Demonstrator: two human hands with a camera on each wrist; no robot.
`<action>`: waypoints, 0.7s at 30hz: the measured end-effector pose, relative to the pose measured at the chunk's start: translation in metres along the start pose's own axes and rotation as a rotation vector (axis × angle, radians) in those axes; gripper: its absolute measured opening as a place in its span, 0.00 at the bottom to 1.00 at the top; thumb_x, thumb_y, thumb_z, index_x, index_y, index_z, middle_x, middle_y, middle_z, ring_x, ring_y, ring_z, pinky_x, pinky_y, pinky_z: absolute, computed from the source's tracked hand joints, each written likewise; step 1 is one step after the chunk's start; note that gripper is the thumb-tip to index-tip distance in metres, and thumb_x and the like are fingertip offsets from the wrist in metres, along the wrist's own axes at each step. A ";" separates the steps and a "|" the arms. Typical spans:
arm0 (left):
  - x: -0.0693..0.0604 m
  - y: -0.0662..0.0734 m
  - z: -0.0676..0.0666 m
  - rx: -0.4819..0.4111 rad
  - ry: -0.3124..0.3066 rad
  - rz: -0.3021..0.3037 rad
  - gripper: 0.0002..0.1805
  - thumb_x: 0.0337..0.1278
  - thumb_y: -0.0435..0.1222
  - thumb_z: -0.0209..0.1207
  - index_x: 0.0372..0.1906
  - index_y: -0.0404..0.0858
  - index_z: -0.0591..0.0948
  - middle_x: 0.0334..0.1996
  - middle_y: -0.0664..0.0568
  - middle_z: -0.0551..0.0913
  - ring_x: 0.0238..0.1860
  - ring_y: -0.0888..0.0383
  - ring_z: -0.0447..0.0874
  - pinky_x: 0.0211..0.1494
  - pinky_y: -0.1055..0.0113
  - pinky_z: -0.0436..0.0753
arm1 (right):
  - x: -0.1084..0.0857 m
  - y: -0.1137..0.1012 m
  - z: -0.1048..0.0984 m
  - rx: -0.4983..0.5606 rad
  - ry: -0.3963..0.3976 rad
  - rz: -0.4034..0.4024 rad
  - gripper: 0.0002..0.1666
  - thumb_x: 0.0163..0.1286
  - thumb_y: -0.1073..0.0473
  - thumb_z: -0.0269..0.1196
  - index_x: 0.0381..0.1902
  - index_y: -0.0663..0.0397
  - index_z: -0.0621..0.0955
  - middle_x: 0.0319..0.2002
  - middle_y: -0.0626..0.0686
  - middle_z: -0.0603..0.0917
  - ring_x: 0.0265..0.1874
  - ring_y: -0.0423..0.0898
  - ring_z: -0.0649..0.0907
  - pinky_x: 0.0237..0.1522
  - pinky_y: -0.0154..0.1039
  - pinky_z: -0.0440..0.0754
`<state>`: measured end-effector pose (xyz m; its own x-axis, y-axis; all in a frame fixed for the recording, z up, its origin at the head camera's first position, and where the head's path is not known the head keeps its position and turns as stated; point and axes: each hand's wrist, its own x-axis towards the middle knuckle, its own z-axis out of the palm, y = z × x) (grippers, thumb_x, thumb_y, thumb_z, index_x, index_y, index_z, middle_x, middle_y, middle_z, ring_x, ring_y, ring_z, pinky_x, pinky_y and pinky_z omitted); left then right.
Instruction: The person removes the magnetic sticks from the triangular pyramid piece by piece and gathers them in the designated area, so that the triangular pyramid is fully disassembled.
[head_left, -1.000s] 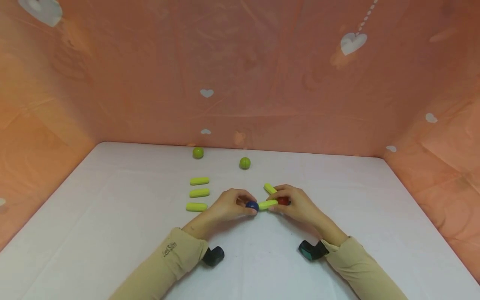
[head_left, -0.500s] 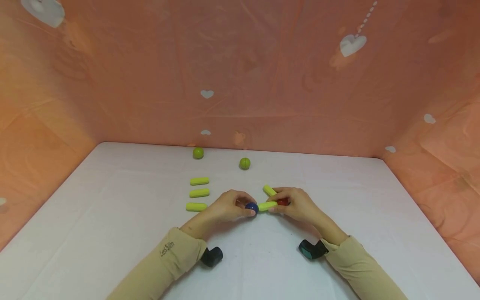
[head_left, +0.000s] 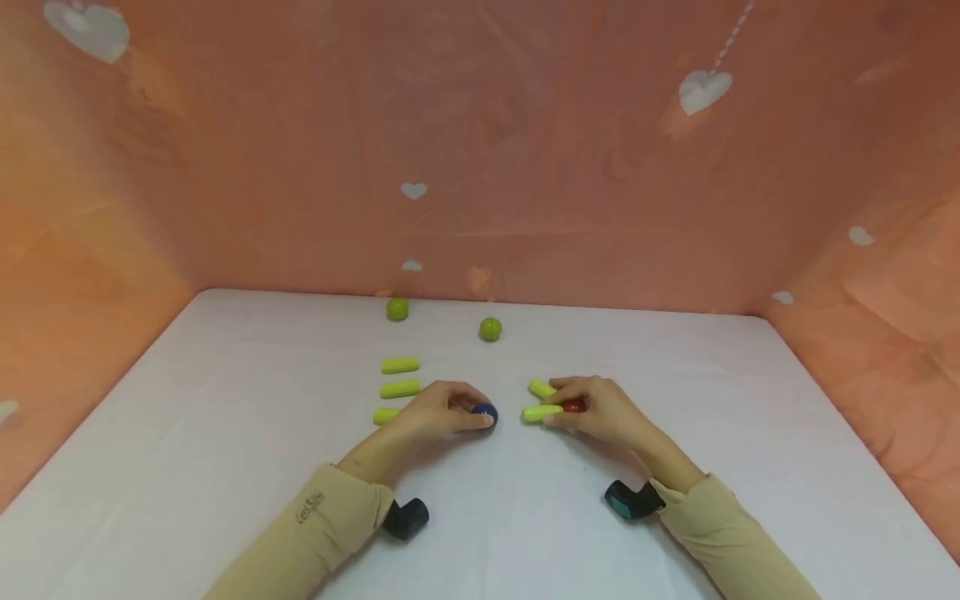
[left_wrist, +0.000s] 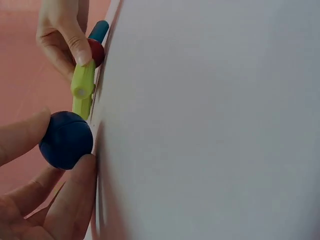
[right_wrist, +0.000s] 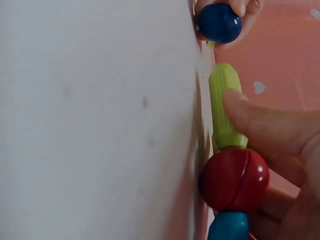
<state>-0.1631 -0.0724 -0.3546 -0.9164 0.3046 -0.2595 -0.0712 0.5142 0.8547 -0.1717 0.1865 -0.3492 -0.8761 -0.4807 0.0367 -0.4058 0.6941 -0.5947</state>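
Observation:
Between thumb and fingertips, my left hand (head_left: pixel 442 408) holds a shiny blue ball (left_wrist: pixel 66 140) just over the table. My right hand (head_left: pixel 606 410) pinches a yellow-green rod (right_wrist: pixel 224 82) that joins a red ball (right_wrist: pixel 234 179). From the red ball's other side sticks out a blue rod (right_wrist: pixel 229 228). A second yellow-green rod (head_left: pixel 540 387) angles away from near the red ball; the fingers hide where it ends. A short gap separates the blue ball from the pinched rod's free end.
Left of the hands, several yellow-green rods (head_left: pixel 400 365) lie roughly parallel, the nearest partly covered by the left arm. Toward the back of the white table (head_left: pixel 247 400) sit two green balls, one further left (head_left: pixel 397 309) and one near the middle (head_left: pixel 491 329). An orange cloth (head_left: pixel 480 125) encloses the back and sides.
The left hand has moved left with the blue ball, which earlier met the yellow-green rod's end and is now apart from it. The right hand, still pinching the rod, shifted slightly right.

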 end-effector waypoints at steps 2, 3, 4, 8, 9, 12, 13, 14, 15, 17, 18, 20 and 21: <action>0.003 0.001 0.002 0.007 0.012 -0.007 0.13 0.52 0.39 0.68 0.44 0.39 0.84 0.38 0.52 0.82 0.39 0.58 0.75 0.44 0.66 0.74 | -0.001 0.002 0.001 0.010 -0.006 0.003 0.15 0.57 0.56 0.71 0.41 0.56 0.87 0.56 0.62 0.81 0.59 0.62 0.76 0.59 0.59 0.72; 0.004 0.002 0.003 0.009 0.019 -0.015 0.13 0.52 0.39 0.68 0.43 0.40 0.84 0.38 0.52 0.82 0.40 0.58 0.75 0.45 0.66 0.74 | -0.001 0.003 0.001 0.020 -0.008 0.013 0.15 0.57 0.57 0.71 0.42 0.56 0.87 0.56 0.62 0.81 0.59 0.62 0.76 0.59 0.59 0.72; 0.005 0.004 0.004 0.011 0.029 -0.021 0.13 0.52 0.39 0.68 0.43 0.40 0.84 0.38 0.52 0.82 0.40 0.58 0.76 0.46 0.65 0.75 | -0.002 0.004 0.001 0.028 -0.007 0.025 0.15 0.57 0.57 0.71 0.42 0.55 0.87 0.56 0.61 0.81 0.59 0.62 0.76 0.60 0.59 0.72; 0.011 0.011 0.004 -0.009 0.075 -0.066 0.15 0.53 0.39 0.67 0.45 0.39 0.83 0.39 0.50 0.82 0.42 0.56 0.76 0.47 0.63 0.75 | -0.003 0.005 0.002 0.058 0.008 0.070 0.15 0.58 0.58 0.70 0.44 0.53 0.86 0.57 0.59 0.81 0.60 0.62 0.75 0.60 0.58 0.71; 0.012 0.012 0.003 -0.018 0.086 -0.078 0.15 0.54 0.39 0.67 0.47 0.39 0.83 0.40 0.50 0.82 0.43 0.56 0.76 0.47 0.63 0.76 | -0.003 0.004 0.002 0.067 0.011 0.081 0.15 0.59 0.59 0.70 0.45 0.53 0.86 0.57 0.59 0.81 0.61 0.62 0.75 0.61 0.59 0.71; 0.017 0.015 0.003 -0.062 0.145 -0.109 0.17 0.55 0.39 0.66 0.49 0.39 0.82 0.43 0.48 0.81 0.45 0.54 0.76 0.49 0.62 0.76 | -0.003 0.004 0.001 0.076 0.011 0.082 0.15 0.59 0.59 0.70 0.45 0.53 0.86 0.57 0.59 0.81 0.61 0.61 0.74 0.61 0.58 0.71; 0.019 0.015 0.002 -0.080 0.167 -0.115 0.17 0.56 0.39 0.65 0.50 0.39 0.82 0.44 0.48 0.81 0.46 0.54 0.76 0.50 0.62 0.76 | -0.003 0.004 0.001 0.079 0.011 0.079 0.15 0.59 0.59 0.70 0.45 0.53 0.86 0.57 0.59 0.81 0.60 0.61 0.75 0.61 0.58 0.71; 0.021 0.015 0.002 -0.099 0.188 -0.117 0.17 0.56 0.38 0.65 0.51 0.39 0.82 0.45 0.47 0.81 0.47 0.53 0.76 0.51 0.61 0.76 | -0.003 0.004 0.001 0.082 0.010 0.080 0.15 0.59 0.60 0.70 0.45 0.54 0.86 0.57 0.59 0.81 0.60 0.61 0.75 0.61 0.58 0.71; 0.023 0.016 0.001 -0.116 0.212 -0.118 0.17 0.56 0.38 0.65 0.51 0.39 0.81 0.46 0.46 0.81 0.49 0.52 0.76 0.52 0.60 0.75 | -0.003 0.004 0.001 0.084 0.009 0.079 0.15 0.59 0.59 0.70 0.45 0.54 0.86 0.57 0.59 0.81 0.60 0.61 0.75 0.61 0.58 0.71; 0.027 0.018 0.001 -0.167 0.257 -0.120 0.18 0.57 0.37 0.64 0.52 0.38 0.81 0.48 0.45 0.80 0.51 0.51 0.75 0.55 0.59 0.75 | -0.003 0.004 0.001 0.088 0.008 0.076 0.15 0.59 0.59 0.70 0.45 0.54 0.86 0.56 0.59 0.81 0.60 0.61 0.75 0.61 0.58 0.71; 0.030 0.018 0.001 -0.186 0.278 -0.122 0.18 0.57 0.37 0.64 0.53 0.38 0.80 0.49 0.44 0.80 0.52 0.51 0.75 0.55 0.59 0.75 | -0.003 0.004 0.002 0.090 0.008 0.075 0.15 0.59 0.59 0.70 0.45 0.54 0.86 0.56 0.59 0.81 0.60 0.61 0.75 0.61 0.58 0.71; 0.033 0.020 0.000 -0.236 0.320 -0.119 0.18 0.57 0.35 0.64 0.53 0.37 0.80 0.50 0.43 0.79 0.53 0.50 0.75 0.56 0.59 0.76 | -0.003 0.005 0.002 0.093 0.007 0.076 0.15 0.59 0.59 0.70 0.45 0.54 0.86 0.56 0.59 0.81 0.60 0.61 0.75 0.61 0.58 0.71; 0.035 0.021 0.001 -0.255 0.341 -0.119 0.18 0.57 0.35 0.64 0.54 0.37 0.80 0.51 0.43 0.78 0.53 0.50 0.75 0.56 0.60 0.76 | -0.003 0.005 0.002 0.092 0.007 0.077 0.15 0.59 0.59 0.70 0.45 0.54 0.86 0.56 0.58 0.81 0.60 0.61 0.75 0.60 0.58 0.72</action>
<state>-0.1965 -0.0503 -0.3461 -0.9704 -0.0493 -0.2366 -0.2402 0.3020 0.9225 -0.1710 0.1905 -0.3538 -0.9055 -0.4242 -0.0064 -0.3121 0.6762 -0.6673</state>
